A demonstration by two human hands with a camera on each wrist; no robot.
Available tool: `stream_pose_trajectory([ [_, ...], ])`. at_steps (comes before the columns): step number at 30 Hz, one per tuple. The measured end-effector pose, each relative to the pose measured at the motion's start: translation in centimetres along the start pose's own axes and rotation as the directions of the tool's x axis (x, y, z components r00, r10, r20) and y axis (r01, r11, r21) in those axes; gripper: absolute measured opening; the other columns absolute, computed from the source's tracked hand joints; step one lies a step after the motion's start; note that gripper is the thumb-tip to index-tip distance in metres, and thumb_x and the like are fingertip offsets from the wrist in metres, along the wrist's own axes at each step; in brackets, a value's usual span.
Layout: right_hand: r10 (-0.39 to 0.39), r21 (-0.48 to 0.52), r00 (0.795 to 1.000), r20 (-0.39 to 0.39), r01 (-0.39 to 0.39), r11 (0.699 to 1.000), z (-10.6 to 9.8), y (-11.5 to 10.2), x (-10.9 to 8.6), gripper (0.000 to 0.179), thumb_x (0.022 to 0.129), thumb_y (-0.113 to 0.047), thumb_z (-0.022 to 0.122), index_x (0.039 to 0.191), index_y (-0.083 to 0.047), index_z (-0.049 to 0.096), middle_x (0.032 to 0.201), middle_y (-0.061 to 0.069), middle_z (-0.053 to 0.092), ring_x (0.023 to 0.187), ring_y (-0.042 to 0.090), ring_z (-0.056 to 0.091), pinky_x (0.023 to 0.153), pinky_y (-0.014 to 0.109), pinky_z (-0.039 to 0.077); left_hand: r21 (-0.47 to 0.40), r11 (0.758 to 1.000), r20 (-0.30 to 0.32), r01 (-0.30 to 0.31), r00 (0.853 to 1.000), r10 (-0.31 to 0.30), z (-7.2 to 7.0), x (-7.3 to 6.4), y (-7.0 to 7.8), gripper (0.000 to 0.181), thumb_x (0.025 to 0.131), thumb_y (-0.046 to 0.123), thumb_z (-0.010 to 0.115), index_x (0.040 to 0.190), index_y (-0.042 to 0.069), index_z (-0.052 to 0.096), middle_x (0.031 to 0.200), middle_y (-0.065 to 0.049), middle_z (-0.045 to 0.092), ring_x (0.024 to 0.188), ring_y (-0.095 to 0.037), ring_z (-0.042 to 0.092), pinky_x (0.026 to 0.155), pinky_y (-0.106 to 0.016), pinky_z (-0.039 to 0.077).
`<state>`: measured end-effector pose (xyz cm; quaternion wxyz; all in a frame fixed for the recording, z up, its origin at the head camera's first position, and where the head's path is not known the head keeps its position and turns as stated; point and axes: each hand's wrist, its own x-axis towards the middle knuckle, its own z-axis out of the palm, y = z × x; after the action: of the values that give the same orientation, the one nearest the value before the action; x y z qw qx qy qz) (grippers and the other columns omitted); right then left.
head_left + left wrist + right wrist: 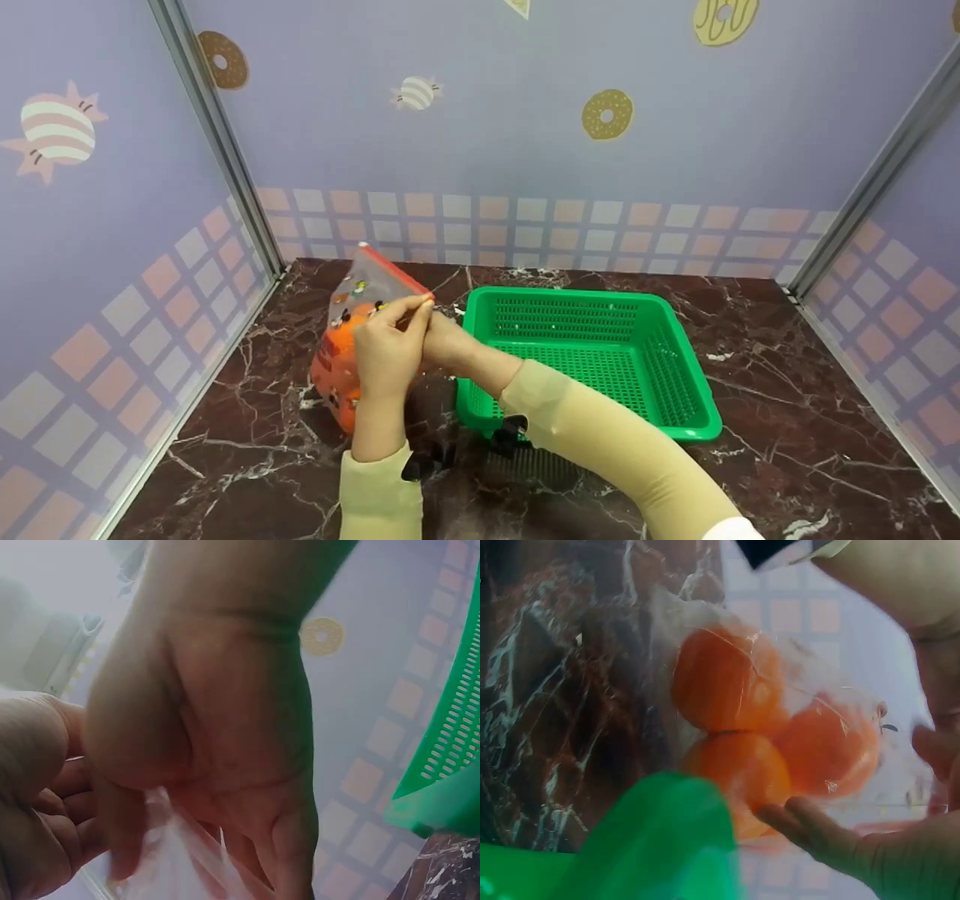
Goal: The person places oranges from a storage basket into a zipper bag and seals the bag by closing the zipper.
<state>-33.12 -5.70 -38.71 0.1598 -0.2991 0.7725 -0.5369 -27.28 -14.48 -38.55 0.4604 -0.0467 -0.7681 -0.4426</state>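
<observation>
A clear plastic zip bag (pixel 358 289) with a red zip strip and printed figures stands tilted left of the green basket (pixel 686 375). Round orange fruits, apparently oranges (pixel 727 682), show through its plastic. My left hand (pixel 386 346) pinches the bag's top edge near the right end of the zip. Clear plastic runs between its thumb and fingers in the left wrist view. Close behind it, my right hand (pixel 448 343) holds the same corner, its fingertips partly hidden by the left hand. Some right-hand fingers (pixel 810 829) stretch in front of the fruit.
The basket has slotted walls and a grid floor, and the right forearm crosses over its near left corner. Under everything lies a dark marbled tabletop (pixel 787 397). Patterned wall panels (pixel 510 150) enclose the back and both sides.
</observation>
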Motion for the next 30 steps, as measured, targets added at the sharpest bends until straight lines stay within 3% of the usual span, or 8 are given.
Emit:
stream_pose_trajectory([
  [5,0.043,0.189,0.999,-0.009,-0.040,0.981,-0.7,1.4,1.5,0.026,0.101,-0.007,0.058,0.120,0.010,0.066,0.096,0.006,0.072,0.076,-0.001,0.055,0.071,0.016,0.050,-0.007,1.000,0.058,0.005,0.998,-0.005,0.3,0.1,-0.7,0.013,0.092,0.012,0.077,0.103,0.006,0.083,0.100,-0.010,0.081,0.093,-0.028,0.078,0.081,-0.044,0.062],
  [9,0.194,0.358,0.981,-0.009,-0.178,0.916,-1.4,2.3,2.6,0.023,0.105,-0.008,0.052,0.114,0.005,0.069,0.067,-0.007,0.054,0.061,0.005,0.047,0.059,0.020,0.044,0.069,0.987,0.153,0.146,0.976,-0.155,-1.0,0.5,-0.7,0.017,0.097,0.019,0.073,0.105,0.008,0.083,0.102,-0.011,0.081,0.090,-0.029,0.077,0.078,-0.045,0.061],
  [12,0.270,0.406,0.962,-0.034,-0.234,0.883,-1.6,2.8,3.2,0.030,0.109,-0.011,0.046,0.122,0.005,0.068,0.064,-0.006,0.047,0.060,0.007,0.044,0.061,0.021,0.042,0.224,0.930,0.195,0.290,0.922,-0.335,-2.5,0.9,-0.3,0.022,0.099,0.025,0.070,0.106,0.008,0.082,0.101,-0.012,0.080,0.089,-0.032,0.075,0.081,-0.049,0.058],
  [16,0.363,0.441,0.925,-0.108,-0.283,0.852,-1.6,3.5,3.8,0.033,0.110,-0.010,0.042,0.128,0.007,0.064,0.070,-0.005,0.048,0.066,0.008,0.045,0.071,0.022,0.043,0.421,0.812,0.246,0.404,0.811,-0.531,-3.8,1.1,0.4,0.025,0.102,0.030,0.064,0.113,0.012,0.078,0.110,-0.013,0.077,0.104,-0.036,0.070,0.088,-0.054,0.054],
  [20,0.421,0.523,0.888,-0.183,-0.275,0.807,-1.7,4.2,4.2,0.034,0.110,-0.006,0.040,0.127,0.009,0.065,0.073,-0.004,0.052,0.067,0.009,0.045,0.070,0.022,0.042,0.572,0.731,0.359,0.373,0.687,-0.632,-3.5,0.9,0.3,0.041,0.102,0.030,0.064,0.137,0.008,0.063,0.140,-0.022,0.060,0.134,-0.045,0.052,0.103,-0.063,0.047],
  [24,0.448,0.556,0.881,-0.151,-0.299,0.776,-2.1,4.2,4.2,0.031,0.109,-0.006,0.044,0.127,0.008,0.064,0.065,-0.004,0.049,0.058,0.008,0.045,0.063,0.023,0.044,0.634,0.698,0.440,0.331,0.588,-0.679,-2.0,0.7,-1.2,0.069,0.104,0.031,0.061,0.160,0.003,0.033,0.166,-0.028,0.025,0.156,-0.049,0.017,0.118,-0.070,0.029],
  [27,0.465,0.534,0.880,-0.097,-0.348,0.771,-2.7,3.6,3.9,0.026,0.106,-0.005,0.052,0.127,0.006,0.060,0.069,-0.001,0.050,0.059,0.010,0.049,0.073,0.032,0.053,0.627,0.686,0.434,0.370,0.566,-0.701,-1.0,0.6,-2.7,0.077,0.106,0.029,0.057,0.164,0.002,0.014,0.171,-0.027,0.006,0.159,-0.047,-0.002,0.122,-0.072,0.019],
  [30,0.454,0.491,0.889,-0.068,-0.366,0.790,-3.4,2.6,3.4,0.034,0.104,-0.006,0.055,0.135,0.008,0.051,0.100,0.010,0.064,0.084,0.019,0.064,0.101,0.044,0.053,0.601,0.687,0.391,0.408,0.600,-0.698,-0.3,0.5,-4.2,0.078,0.107,0.026,0.054,0.165,0.002,0.007,0.171,-0.027,0.000,0.160,-0.045,-0.004,0.123,-0.071,0.015],
])
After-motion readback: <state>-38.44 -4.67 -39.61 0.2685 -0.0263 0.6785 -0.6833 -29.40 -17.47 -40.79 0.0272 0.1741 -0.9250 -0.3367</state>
